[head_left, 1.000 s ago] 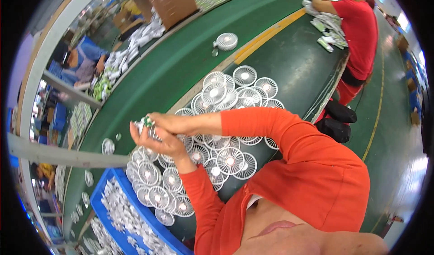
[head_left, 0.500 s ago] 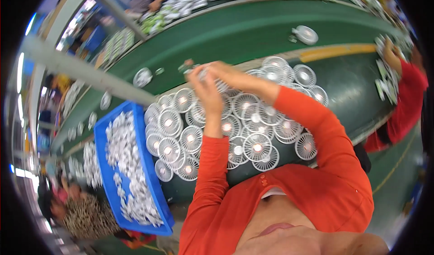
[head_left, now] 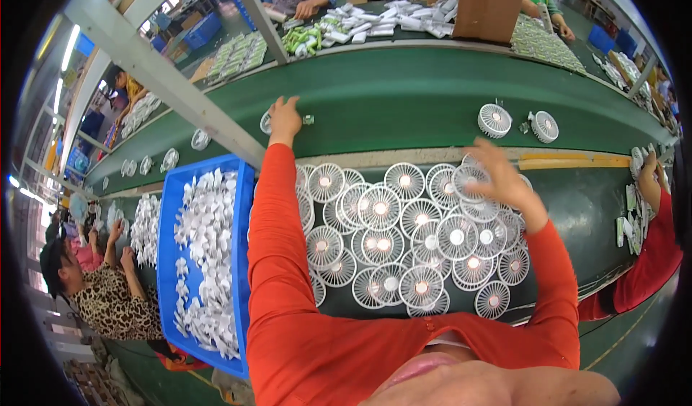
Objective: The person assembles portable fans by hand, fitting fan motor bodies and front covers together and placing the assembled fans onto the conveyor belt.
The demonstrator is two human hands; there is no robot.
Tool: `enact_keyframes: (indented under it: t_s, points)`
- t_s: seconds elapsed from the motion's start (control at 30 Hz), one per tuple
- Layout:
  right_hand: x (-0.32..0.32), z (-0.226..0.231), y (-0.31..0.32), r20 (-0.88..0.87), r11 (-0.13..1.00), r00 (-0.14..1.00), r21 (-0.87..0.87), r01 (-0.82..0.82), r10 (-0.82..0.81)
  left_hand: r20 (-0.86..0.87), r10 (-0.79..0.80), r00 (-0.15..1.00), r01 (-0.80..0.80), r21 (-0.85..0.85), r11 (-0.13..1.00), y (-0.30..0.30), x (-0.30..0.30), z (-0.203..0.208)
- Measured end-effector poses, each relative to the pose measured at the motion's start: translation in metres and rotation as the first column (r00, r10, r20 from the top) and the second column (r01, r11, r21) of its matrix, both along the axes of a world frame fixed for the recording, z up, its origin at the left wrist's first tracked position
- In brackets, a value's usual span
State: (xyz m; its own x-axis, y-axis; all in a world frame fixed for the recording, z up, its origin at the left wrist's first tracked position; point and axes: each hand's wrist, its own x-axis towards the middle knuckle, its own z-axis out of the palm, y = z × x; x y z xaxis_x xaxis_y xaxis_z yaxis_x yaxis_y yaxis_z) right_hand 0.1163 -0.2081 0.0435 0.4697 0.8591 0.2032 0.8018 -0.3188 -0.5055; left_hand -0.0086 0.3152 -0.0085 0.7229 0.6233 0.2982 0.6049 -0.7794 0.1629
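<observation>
Over the green conveyor belt, my left hand (head_left: 285, 120) has its fingers stretched out and apart. Just at its left lies a white round fan head (head_left: 266, 122), partly covered by the hand; whether they touch is hard to see. A small green circuit board (head_left: 308, 120) lies to the hand's right. My right hand (head_left: 504, 183), slightly blurred, hovers with spread fingers over the right part of a heap of white round fan grilles (head_left: 422, 286). Nothing shows in its grasp. The grilles overlap on the bench before me, several with shiny centres.
A blue tray (head_left: 241, 262) of small white parts stands at my left, beside a slanting metal post (head_left: 180, 89). More fan heads (head_left: 494, 121) lie on the belt (head_left: 389, 96). Co-workers sit left, right and across, where a cardboard box (head_left: 490, 6) stands.
My hands, together over the belt's near edge before, are now apart. The left has gone to the fan head; the right has moved right over the grilles. The view has shifted.
</observation>
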Motion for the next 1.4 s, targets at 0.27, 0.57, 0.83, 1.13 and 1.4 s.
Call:
enact_keyframes:
  t_s: [0.27,0.57,0.83,1.13,1.4]
  points:
    - [-0.027,-0.012,-0.024,0.09,0.994,0.995,-0.103,-0.039,0.049,-0.175,0.131,0.976,-0.107,0.139,0.984,-0.021,0.015,0.008]
    - [-0.035,0.033,0.007,-0.24,0.988,0.964,0.077,0.137,-0.115,0.745,-0.048,0.665,0.364,-0.268,0.892,-0.109,-0.018,0.01]
    - [-0.07,0.057,0.073,-0.565,0.857,0.81,0.486,0.172,0.158,0.754,0.561,0.342,0.929,-0.362,-0.08,-0.275,-0.024,0.025]
    - [-0.09,0.02,0.102,0.356,0.823,0.934,0.527,-0.214,0.015,0.549,0.617,0.564,0.819,-0.278,-0.502,-0.297,-0.041,0.039]
    - [-0.098,0.009,0.112,-0.026,0.82,0.964,0.533,-0.21,0.264,0.754,0.595,0.279,0.897,-0.425,0.118,-0.338,-0.053,0.078]
